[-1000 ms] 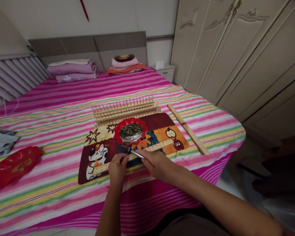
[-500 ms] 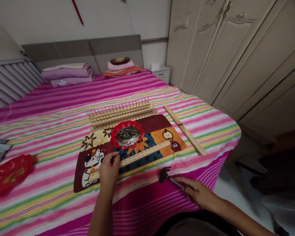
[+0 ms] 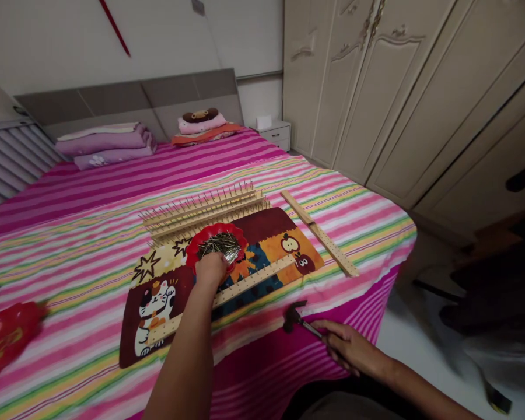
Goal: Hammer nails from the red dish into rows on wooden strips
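Observation:
My left hand [image 3: 212, 269] reaches over the near rim of a red scalloped bowl [image 3: 243, 241] full of nails [image 3: 231, 245]. Its fingertips point down among the nails and are hidden, so whether they pinch one does not show. My right hand [image 3: 342, 344] grips a claw hammer [image 3: 292, 317] by its handle, the dark head held over the bed's near edge. A wooden strip with rows of holes [image 3: 240, 287] lies across the patterned mat [image 3: 271, 217], a row of nails standing in its right part. My left forearm covers some of this strip.
Behind the bowl lie several wooden strips bristling with upright nails [image 3: 203, 207]. To the right are bare wooden strips [image 3: 332, 246] laid end to end. A red dish [image 3: 9, 335] sits far left on the striped bedspread [image 3: 79, 280]. Folded bedding [image 3: 109, 143] is at the headboard.
My right hand has drawn the hammer away from the wooden strip, right and toward me. My left hand has left the strip and moved forward into the bowl. The view has shifted right.

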{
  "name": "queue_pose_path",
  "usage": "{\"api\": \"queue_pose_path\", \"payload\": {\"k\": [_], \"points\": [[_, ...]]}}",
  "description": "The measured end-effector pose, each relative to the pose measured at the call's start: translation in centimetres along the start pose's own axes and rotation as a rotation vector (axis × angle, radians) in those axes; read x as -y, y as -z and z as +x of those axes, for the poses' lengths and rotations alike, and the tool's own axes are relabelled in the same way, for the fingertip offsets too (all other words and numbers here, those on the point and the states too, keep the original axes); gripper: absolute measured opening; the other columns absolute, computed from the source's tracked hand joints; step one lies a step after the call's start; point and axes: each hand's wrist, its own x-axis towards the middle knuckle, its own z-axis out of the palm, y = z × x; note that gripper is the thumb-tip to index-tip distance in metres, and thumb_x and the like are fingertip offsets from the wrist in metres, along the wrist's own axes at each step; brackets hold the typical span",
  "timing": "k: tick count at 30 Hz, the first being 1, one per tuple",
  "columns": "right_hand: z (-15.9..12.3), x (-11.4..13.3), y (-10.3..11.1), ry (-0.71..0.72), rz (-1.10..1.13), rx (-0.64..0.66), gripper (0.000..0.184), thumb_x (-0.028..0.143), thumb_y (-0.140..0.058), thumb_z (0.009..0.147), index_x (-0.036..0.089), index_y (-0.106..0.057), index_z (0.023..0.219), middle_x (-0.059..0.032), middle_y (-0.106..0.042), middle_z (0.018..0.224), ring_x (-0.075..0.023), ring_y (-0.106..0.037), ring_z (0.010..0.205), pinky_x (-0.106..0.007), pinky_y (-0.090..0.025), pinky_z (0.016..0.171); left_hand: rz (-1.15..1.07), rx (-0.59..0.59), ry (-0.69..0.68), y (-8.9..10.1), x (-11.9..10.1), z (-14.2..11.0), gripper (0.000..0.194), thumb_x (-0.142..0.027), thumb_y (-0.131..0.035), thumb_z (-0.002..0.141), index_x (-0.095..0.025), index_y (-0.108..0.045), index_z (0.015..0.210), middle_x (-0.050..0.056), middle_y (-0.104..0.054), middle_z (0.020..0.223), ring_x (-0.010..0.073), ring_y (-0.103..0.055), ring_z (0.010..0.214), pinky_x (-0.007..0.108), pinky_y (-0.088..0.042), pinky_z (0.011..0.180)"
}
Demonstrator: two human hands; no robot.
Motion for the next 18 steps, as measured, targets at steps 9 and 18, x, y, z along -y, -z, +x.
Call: {"api": "queue_pose_path", "payload": {"k": [9, 18], "points": [[0.1, -0.2, 0.0, 0.002, -0.017, 0.010, 0.051, 0.037, -0.041, 0.077, 0.021, -0.048, 0.124, 0.0102, -0.042, 0.048, -0.0046, -0.035, 0.031, -0.012, -0.026, 0.029, -0.397, -0.091, -0.037, 0.0, 2.6, -0.2, 0.012, -0.031, -0.057, 0.066, -0.021, -0.064, 0.067, 0.000, -0.064, 0.063, 0.0138, -0.055, 0.060, 0.024, -0.035, 0.058], [0.2, -0.3, -0.2, -0.007, -0.009, -0.013, 0.050, 0.035, -0.040, 0.076, 0.020, -0.049, 0.123, 0.0102, -0.043, 0.048, -0.0043, -0.035, 0.031, -0.012, -0.025, 0.029, -0.997, -0.310, 0.022, 1.3, 4.6, -2.8, 0.019, -0.034, -0.066, 0.050, -0.018, -0.059, 0.059, -0.003, -0.058, 0.056, 0.0102, -0.049, 0.055, 0.023, -0.038, 0.057]]}}
